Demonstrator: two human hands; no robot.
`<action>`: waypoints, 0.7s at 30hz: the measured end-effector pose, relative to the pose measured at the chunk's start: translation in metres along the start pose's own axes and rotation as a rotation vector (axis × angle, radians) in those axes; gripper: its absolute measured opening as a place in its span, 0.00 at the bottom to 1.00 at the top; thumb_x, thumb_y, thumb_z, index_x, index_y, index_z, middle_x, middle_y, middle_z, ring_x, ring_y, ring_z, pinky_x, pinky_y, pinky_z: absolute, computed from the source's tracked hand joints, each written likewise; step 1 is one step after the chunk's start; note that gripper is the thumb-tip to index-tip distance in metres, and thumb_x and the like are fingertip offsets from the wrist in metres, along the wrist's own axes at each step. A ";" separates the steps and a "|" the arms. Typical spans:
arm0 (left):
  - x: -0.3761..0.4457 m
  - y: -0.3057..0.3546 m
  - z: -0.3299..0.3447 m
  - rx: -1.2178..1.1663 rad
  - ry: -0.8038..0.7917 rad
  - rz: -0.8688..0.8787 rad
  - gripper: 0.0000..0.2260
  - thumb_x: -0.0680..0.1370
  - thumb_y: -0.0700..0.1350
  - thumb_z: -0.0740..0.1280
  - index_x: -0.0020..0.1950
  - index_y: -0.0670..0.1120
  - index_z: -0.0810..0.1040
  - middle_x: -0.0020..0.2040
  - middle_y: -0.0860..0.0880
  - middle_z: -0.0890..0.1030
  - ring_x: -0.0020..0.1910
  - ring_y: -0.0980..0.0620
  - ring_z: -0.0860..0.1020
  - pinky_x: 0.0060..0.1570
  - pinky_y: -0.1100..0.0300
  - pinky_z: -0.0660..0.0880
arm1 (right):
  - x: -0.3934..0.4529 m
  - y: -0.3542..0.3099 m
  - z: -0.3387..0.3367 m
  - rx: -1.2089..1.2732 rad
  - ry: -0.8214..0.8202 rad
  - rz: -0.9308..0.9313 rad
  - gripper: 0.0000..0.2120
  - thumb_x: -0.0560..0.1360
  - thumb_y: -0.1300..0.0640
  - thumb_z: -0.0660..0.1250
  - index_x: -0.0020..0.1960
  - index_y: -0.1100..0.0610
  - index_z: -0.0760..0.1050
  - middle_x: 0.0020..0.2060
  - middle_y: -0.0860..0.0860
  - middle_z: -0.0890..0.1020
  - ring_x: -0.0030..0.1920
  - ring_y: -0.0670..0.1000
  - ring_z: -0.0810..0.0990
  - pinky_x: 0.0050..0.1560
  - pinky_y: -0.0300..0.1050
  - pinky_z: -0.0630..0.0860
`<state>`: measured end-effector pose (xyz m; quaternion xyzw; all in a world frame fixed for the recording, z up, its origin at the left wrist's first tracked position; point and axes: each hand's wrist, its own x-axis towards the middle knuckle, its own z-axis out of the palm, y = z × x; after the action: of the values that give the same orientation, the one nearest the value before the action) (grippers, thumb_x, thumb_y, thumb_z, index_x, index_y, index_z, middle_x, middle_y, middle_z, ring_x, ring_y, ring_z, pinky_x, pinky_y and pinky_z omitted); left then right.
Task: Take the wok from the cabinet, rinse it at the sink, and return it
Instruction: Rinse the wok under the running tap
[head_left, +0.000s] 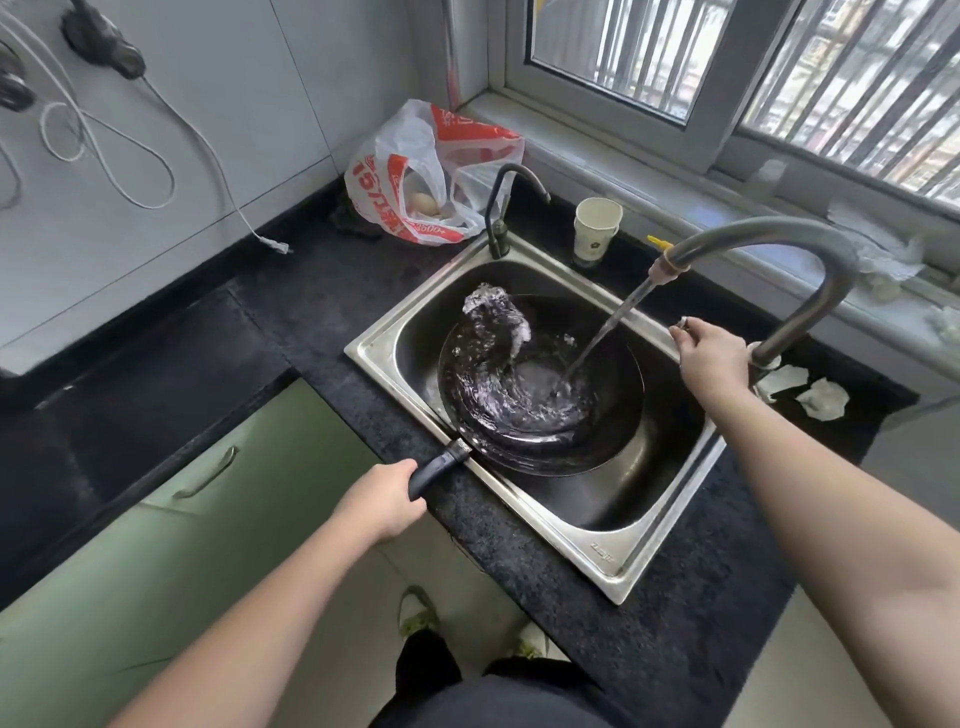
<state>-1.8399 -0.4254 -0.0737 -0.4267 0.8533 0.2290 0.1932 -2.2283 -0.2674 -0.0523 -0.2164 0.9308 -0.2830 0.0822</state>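
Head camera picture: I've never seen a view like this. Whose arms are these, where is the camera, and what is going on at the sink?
No machine here: a person wears a camera on the head, looking down at their own arms. The left hand grips the handle of a black wok sitting in the steel sink. Water pours from the tall faucet and swirls inside the wok. The right hand is at the faucet's base, its fingers curled round something small. On the dark counter stand a paper cup and a plastic bag.
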 end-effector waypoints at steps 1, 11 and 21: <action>-0.002 0.001 0.002 0.021 0.015 -0.003 0.07 0.73 0.48 0.65 0.44 0.48 0.69 0.39 0.48 0.76 0.39 0.45 0.78 0.35 0.55 0.72 | 0.000 0.000 0.000 0.002 0.001 0.003 0.13 0.80 0.51 0.61 0.53 0.59 0.79 0.47 0.59 0.82 0.48 0.58 0.76 0.43 0.45 0.62; -0.011 -0.001 0.022 -0.222 0.044 -0.075 0.06 0.72 0.47 0.65 0.41 0.48 0.68 0.35 0.49 0.75 0.33 0.46 0.75 0.28 0.57 0.65 | -0.001 -0.001 0.000 0.008 -0.012 0.001 0.13 0.80 0.51 0.62 0.55 0.58 0.79 0.48 0.59 0.83 0.52 0.60 0.78 0.45 0.44 0.64; -0.012 0.005 0.011 -0.136 0.045 -0.039 0.06 0.73 0.47 0.64 0.45 0.47 0.71 0.38 0.47 0.77 0.33 0.44 0.77 0.29 0.55 0.69 | -0.004 -0.003 -0.002 0.046 0.001 0.002 0.13 0.80 0.51 0.62 0.54 0.59 0.79 0.48 0.58 0.83 0.45 0.54 0.75 0.45 0.44 0.67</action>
<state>-1.8357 -0.4094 -0.0754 -0.4604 0.8314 0.2732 0.1490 -2.2242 -0.2667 -0.0492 -0.2136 0.9242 -0.3045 0.0870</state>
